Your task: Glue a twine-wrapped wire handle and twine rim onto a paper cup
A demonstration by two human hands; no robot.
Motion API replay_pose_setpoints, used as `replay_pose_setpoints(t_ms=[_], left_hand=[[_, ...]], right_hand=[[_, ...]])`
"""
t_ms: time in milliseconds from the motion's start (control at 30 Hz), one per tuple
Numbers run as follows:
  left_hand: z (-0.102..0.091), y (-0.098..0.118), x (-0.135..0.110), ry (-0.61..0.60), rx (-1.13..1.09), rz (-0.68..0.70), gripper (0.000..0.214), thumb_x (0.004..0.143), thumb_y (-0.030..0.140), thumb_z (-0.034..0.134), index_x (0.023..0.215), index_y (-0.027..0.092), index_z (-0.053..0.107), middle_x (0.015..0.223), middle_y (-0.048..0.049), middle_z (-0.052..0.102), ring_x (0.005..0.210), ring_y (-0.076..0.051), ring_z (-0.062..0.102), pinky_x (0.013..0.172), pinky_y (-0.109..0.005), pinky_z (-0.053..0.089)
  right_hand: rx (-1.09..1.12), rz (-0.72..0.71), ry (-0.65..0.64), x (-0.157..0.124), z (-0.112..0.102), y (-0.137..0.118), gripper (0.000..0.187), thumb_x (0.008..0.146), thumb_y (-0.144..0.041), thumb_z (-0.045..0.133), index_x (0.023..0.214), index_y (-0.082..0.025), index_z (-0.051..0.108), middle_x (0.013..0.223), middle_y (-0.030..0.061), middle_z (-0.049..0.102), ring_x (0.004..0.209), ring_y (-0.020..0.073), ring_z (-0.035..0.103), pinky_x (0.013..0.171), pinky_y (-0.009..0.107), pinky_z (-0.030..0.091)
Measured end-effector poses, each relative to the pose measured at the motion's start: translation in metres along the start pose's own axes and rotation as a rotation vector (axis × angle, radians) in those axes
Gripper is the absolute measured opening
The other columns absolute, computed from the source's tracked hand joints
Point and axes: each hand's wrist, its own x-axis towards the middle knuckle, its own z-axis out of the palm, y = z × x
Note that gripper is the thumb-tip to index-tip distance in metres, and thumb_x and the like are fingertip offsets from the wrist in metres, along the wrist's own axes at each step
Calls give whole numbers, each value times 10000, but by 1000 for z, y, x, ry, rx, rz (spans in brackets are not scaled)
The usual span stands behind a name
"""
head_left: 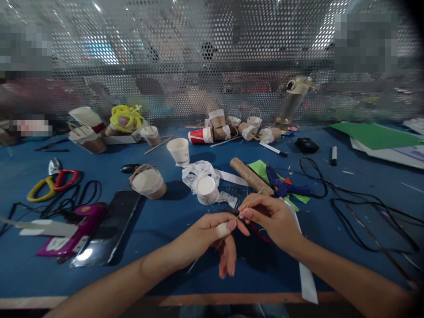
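Observation:
My left hand (212,238) and my right hand (270,218) meet over the blue table (165,229), both pinching a thin strand of jute twine (243,206) between thumb and finger. My left thumb wears a plaster, and its lower fingers hang down. The twine leads up toward a jute twine spool (250,176) just beyond my right hand. A paper cup wrapped in white lace (206,189) lies on its side in front of my hands.
A blue glue gun (281,185) with black cable (351,207) lies right. Left are a phone (109,225), a pink case (74,232), scissors (53,181) and a twine-wrapped cup (148,182). Several decorated cups (232,126) and a bottle (293,101) stand by the mesh wall.

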Motion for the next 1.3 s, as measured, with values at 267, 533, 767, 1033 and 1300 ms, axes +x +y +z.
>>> replay_pose_setpoints(t_ms=[267, 533, 767, 1033, 1300], left_hand=[[3, 0, -5, 248, 821, 167, 310, 1022, 356, 418, 1142, 165, 631, 708, -44, 726, 522, -136, 637, 557, -243, 511], [1, -2, -5, 287, 860, 205, 279, 1022, 297, 375, 1031, 170, 623, 750, -63, 745, 560, -150, 637, 600, -264, 510], [2, -2, 1, 98, 246, 93, 303, 1038, 384, 349, 1008, 164, 556, 629, -43, 722, 405, -112, 595, 435, -191, 493], [-1, -1, 1, -49, -57, 69, 327, 1011, 418, 432, 954, 144, 600, 546, -39, 699, 327, -103, 537, 372, -182, 474], [2, 1, -4, 228, 689, 206, 294, 1021, 376, 425, 1035, 163, 627, 667, -28, 703, 525, -125, 621, 564, -226, 496]], right_hand=[[7, 31, 50, -2, 2, 4, 220, 774, -321, 788, 673, -203, 631, 686, -13, 642, 592, 120, 599, 565, 246, 505], [-69, 74, 73, -1, 0, 3, 192, 802, -312, 770, 687, -189, 678, 675, -14, 659, 543, 92, 584, 518, 205, 467], [-52, -54, 6, 1, 0, 0, 174, 833, -248, 736, 662, -215, 739, 798, 16, 745, 724, 136, 678, 630, 222, 540], [-75, -148, -107, -3, -5, 0, 205, 924, -196, 632, 803, -261, 784, 802, 1, 760, 921, 151, 703, 783, 235, 562], [-5, -55, 4, -3, 3, 1, 133, 832, -233, 741, 701, -211, 728, 775, 4, 727, 578, 88, 630, 549, 198, 528]])
